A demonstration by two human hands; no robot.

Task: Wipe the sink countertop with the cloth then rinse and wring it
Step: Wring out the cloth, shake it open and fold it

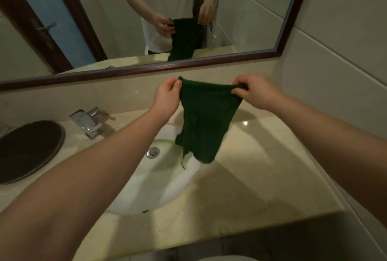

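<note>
Now I see my left hand (pixel 167 95) and right hand (pixel 254 91) each pinching a top corner of the cloth (pixel 206 118), hung above the sink (pixel 155 187), and I judge either thin pinch could slip and drop it crumpled into the basin.

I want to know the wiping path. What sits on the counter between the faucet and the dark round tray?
Nothing: in the head view the beige countertop between the faucet and the dark tray is bare.
</note>
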